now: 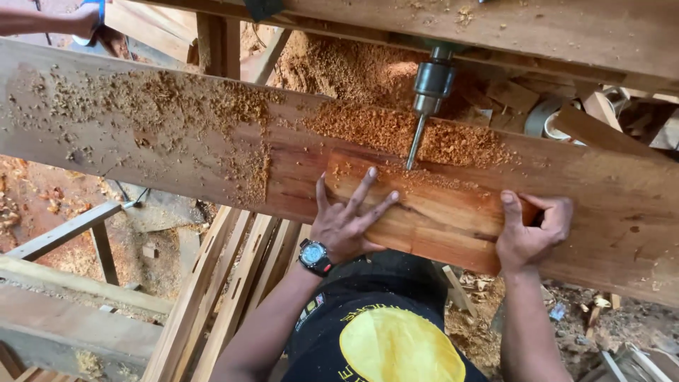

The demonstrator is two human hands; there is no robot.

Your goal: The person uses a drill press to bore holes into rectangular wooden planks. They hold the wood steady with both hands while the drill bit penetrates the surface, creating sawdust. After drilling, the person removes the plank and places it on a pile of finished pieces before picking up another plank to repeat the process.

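**Two hands pin a wood block under the drill bit**

The left hand (348,221) lies flat and open on the small reddish wood block (424,212), its fingers (364,185) spread wide and pressing down on the block's near left part; nothing is enclosed in it. The right hand (532,230) is curled around the block's right end, thumb on the top face and the other fingers folded over the end, so it grips the block itself. A dark wristwatch (315,256) sits on the left wrist.

The block rests on top of a long broad plank (177,141) that runs across the view from upper left to lower right; the block sits on the plank's near edge, right of centre. Just beyond the block, a drill bit (415,141) hangs from a metal chuck (433,83), tilted slightly, its tip at or just touching the block's far edge, between the two hands; whether it has entered the wood I cannot tell.

Heaps of sawdust (368,124) lie on the plank around the bit and spread thinly to the left; a heavy beam (537,32) crosses above the chuck; timber strips (226,283) lean below the plank on the left; another person's arm (49,20) shows at the top left corner, well apart.
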